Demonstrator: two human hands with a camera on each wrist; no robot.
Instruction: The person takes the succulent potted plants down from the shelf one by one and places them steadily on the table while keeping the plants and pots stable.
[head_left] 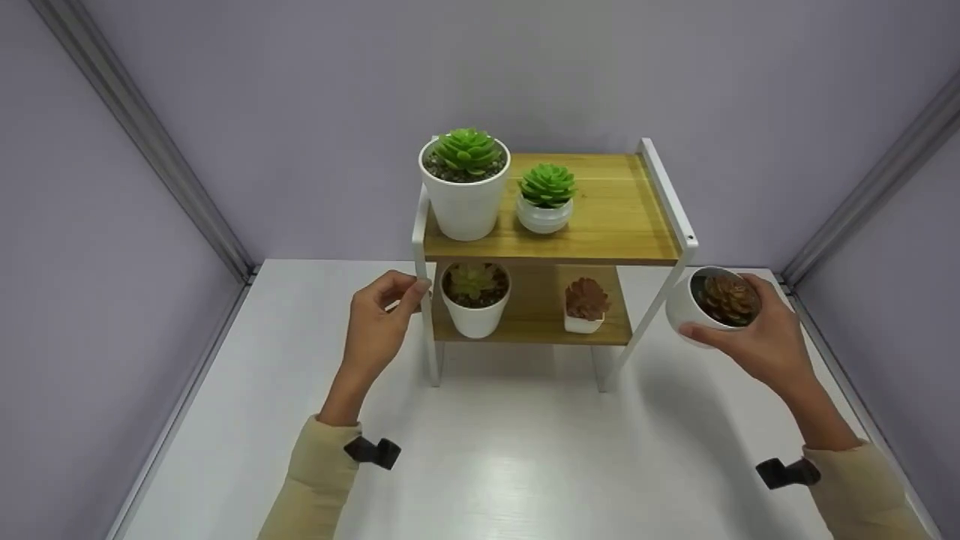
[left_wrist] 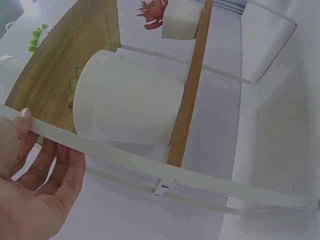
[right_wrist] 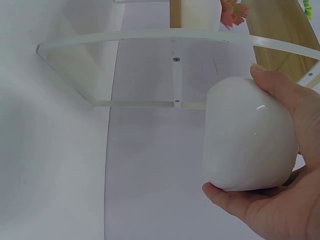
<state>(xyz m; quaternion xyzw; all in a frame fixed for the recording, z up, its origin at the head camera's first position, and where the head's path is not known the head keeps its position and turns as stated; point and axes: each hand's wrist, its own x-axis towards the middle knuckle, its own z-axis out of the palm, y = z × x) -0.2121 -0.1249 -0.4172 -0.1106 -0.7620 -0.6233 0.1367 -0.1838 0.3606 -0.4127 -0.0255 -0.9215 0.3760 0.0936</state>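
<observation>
My right hand (head_left: pixel 772 341) grips a round white pot with a brownish succulent (head_left: pixel 726 298) in it, held in the air beside the right leg of a two-tier plant shelf (head_left: pixel 600 244). In the right wrist view the white pot (right_wrist: pixel 250 137) sits between thumb and fingers. On the shelf's other side, my left hand (head_left: pixel 381 319) pinches the white front leg (left_wrist: pixel 107 149), thumb on one face and fingers behind it. A large potted green succulent (head_left: pixel 465 202) and a small one (head_left: pixel 544 214) stand on the top board.
The lower board carries a white pot with a yellowish-green succulent (head_left: pixel 476 315) at left and a small square pot with a reddish succulent (head_left: pixel 583 322) at right. The shelf stands on a white table (head_left: pixel 487 465), with grey-lilac walls (head_left: pixel 337 112) around it.
</observation>
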